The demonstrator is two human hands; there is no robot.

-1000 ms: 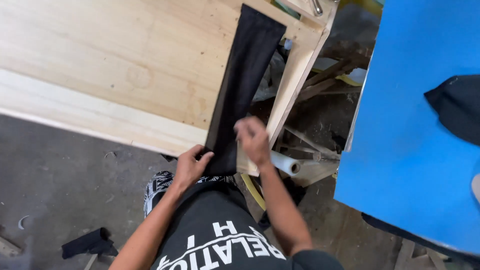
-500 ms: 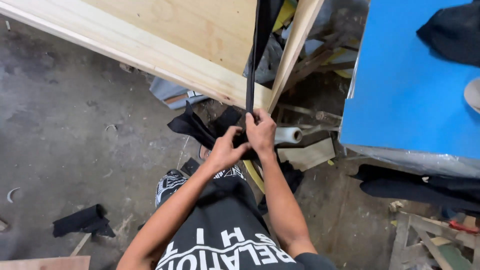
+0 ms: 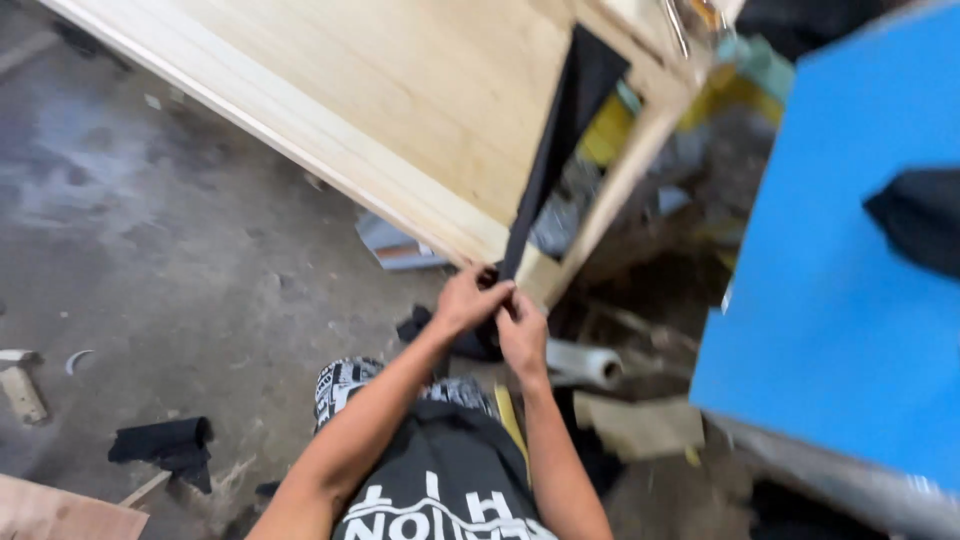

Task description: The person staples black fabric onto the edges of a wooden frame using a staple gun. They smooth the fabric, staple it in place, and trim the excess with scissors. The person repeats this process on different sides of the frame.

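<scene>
the black fabric strip [image 3: 545, 170] hangs folded over the near edge of the pale wooden board [image 3: 330, 120], its lower end pinched by the left hand [image 3: 470, 300] and right hand [image 3: 522, 335], fingers clenched together just below that edge, a blue panel [image 3: 830, 300] well beside the board.

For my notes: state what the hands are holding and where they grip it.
Both the left hand and the right hand pinch the near lower end of a black fabric strip at the wooden panel edge.
</scene>
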